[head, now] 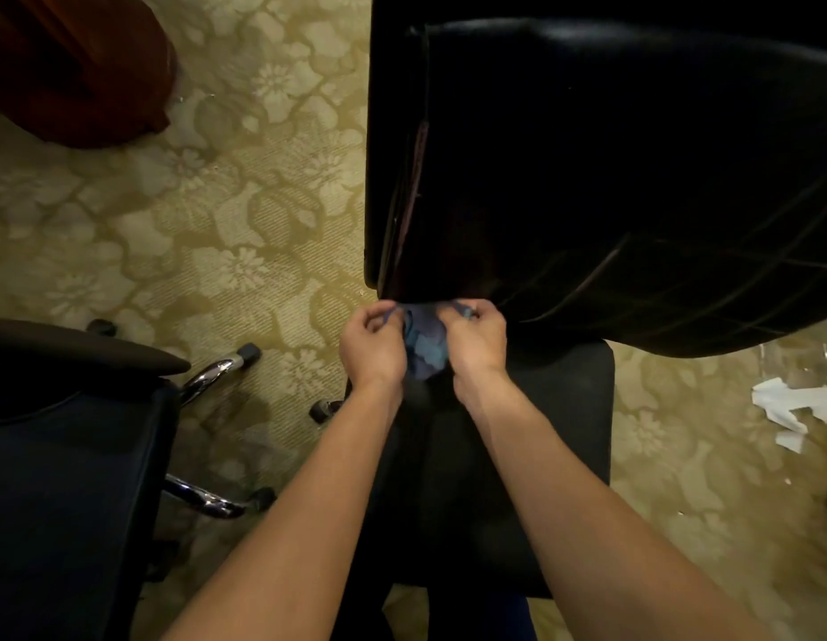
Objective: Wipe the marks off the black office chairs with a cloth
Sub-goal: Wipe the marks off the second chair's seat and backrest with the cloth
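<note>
A black office chair stands in front of me, its shiny backrest (610, 168) filling the upper right and its flat seat (564, 455) below it. A blue cloth (425, 347) hangs bunched between my two hands, just above the seat's back edge and below the backrest's lower corner. My left hand (372, 347) pinches the cloth's left edge. My right hand (474, 337) pinches its right edge. Both forearms reach in from the bottom of the view. Marks on the dark chair cannot be made out.
A second black chair (64, 455) with chrome legs (208, 377) and castors stands at the left. A dark red wooden piece (78, 67) sits at top left. Torn white paper (791, 409) lies on the patterned beige carpet (226, 233) at the right.
</note>
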Tool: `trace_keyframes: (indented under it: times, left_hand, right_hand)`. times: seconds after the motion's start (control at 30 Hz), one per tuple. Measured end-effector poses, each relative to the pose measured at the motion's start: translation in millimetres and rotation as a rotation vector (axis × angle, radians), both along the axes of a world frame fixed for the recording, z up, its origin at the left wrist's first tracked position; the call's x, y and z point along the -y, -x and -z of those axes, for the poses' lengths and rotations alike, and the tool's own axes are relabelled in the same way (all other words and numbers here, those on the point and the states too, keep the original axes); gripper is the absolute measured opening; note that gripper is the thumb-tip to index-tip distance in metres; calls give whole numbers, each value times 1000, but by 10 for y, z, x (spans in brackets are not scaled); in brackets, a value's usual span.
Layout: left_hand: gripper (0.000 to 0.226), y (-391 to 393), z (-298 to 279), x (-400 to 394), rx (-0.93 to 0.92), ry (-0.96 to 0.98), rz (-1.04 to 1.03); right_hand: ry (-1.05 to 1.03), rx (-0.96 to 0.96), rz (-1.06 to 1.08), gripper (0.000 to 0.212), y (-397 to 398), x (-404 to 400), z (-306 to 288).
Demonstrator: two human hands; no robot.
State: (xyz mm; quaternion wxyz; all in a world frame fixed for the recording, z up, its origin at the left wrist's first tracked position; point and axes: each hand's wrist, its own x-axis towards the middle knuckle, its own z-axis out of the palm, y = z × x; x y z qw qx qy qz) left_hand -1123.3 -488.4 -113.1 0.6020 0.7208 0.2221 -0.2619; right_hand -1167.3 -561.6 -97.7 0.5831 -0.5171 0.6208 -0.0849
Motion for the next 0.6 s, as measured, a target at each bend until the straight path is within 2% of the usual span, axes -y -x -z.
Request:
trace_keyframes:
  times: [0.13,0.3,0.4,0.5,0.6]
  left_hand:
    - [11,-99,-411,34,133,67,-41]
    - [11,-17,-1050,-82,450,230,55]
    - [11,-123,-1344,-35,514,354,60]
    - [13,-300,-1534,109,584,398,22]
    - [17,-478,-1527,284,562,391,20]
  right_hand:
    - [137,138,42,6,-121,-54,-482]
    - [459,375,-15,12,-61,-187,-1174]
    - [726,409,-124,16,-114,-132,-1531]
    - [1012,404,-232,18,-228,-17,-1762]
    - [1174,366,-357,29,-416,85,-1850]
